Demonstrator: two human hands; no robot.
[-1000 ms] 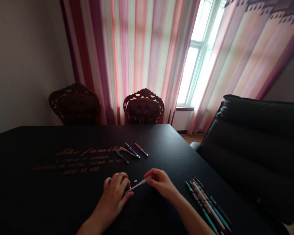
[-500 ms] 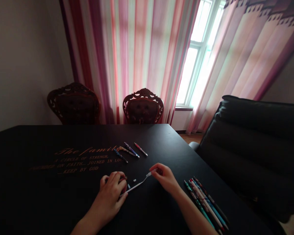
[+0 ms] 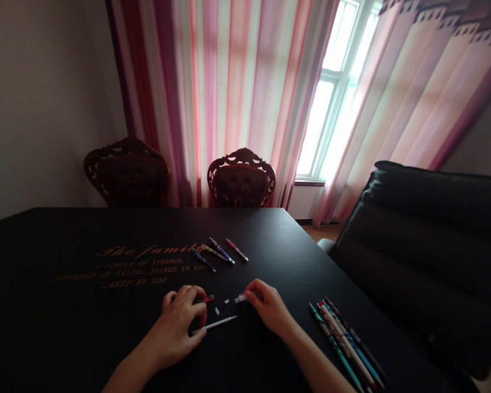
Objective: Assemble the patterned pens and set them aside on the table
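My left hand [image 3: 182, 322] is closed on a thin white refill [image 3: 219, 323], whose pointed tip lies to the right. Beyond its fingers a reddish-brown piece [image 3: 209, 298] shows, partly hidden by them. My right hand [image 3: 264, 303] pinches a small whitish piece [image 3: 241, 298] just above the table. Between the hands lie a tiny white piece [image 3: 226, 301] and a short clear-blue piece [image 3: 217, 311]. The refill tip and the whitish piece are apart.
Several pens [image 3: 221, 252] lie on the dark table [image 3: 85, 333] beyond my hands. Another bundle of pens [image 3: 346, 346] lies by my right forearm. Two carved chairs [image 3: 242, 183] stand behind the table; a black armchair [image 3: 425, 234] is at the right.
The whitish piece in my right hand has separated from the refill tip and come lower. My left hand has shifted slightly left with the refill, uncovering more of the reddish-brown piece.
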